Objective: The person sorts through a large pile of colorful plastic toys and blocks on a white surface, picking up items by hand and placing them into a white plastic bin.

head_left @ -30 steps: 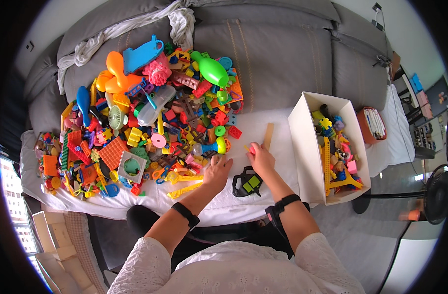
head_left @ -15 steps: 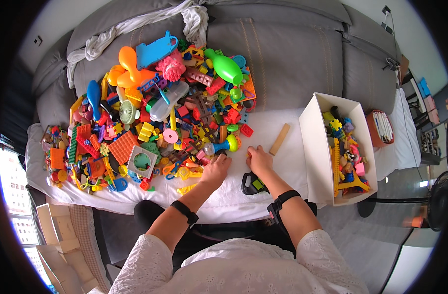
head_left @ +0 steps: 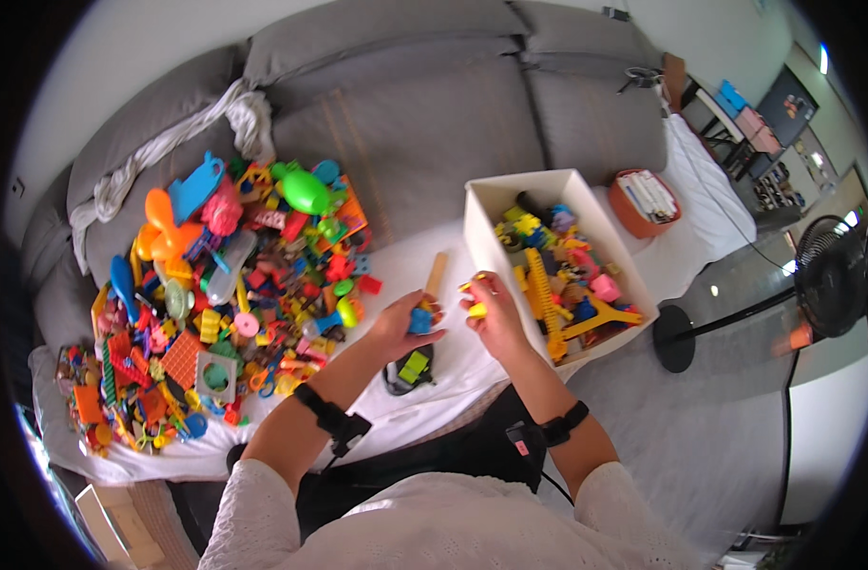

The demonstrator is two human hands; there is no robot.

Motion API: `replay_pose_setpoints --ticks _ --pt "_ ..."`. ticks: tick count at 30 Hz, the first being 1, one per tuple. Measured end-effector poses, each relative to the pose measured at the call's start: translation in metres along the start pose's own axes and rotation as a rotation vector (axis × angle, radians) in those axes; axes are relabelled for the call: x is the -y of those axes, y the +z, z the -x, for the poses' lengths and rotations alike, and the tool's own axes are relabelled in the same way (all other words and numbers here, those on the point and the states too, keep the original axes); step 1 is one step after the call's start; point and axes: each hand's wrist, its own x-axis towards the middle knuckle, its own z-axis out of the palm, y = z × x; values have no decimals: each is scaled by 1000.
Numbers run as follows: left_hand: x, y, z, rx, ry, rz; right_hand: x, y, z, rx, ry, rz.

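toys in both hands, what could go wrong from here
The small yellow pieces could slip from the right hand, since they show between its fingers. The left hand, holding a blue piece, might brush the black-and-green item lying close below it. The toy pile spreads near the seat's front edge, so loose bits might tumble off if nudged.

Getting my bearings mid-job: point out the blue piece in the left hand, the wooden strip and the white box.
Blue piece (head_left: 420, 321): head view, middle of its visible face.
Wooden strip (head_left: 437, 274): head view, middle of its visible length.
White box (head_left: 548, 186): head view, inside of its far wall.
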Motion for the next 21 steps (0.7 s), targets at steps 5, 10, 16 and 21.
replay_pose_setpoints --ticks 5,10,16,21 --pt "0 147 -47 248 169 173 92 -62 -18 -133 -265 -457" --pt "22 168 -63 177 313 -41 90 -107 -23 -199 -294 -375" --pt "33 68 -23 136 385 -430 36 -42 1 -31 -454 101" --pt "52 -63 26 -151 585 -645 -60 30 -10 330 -417 624"
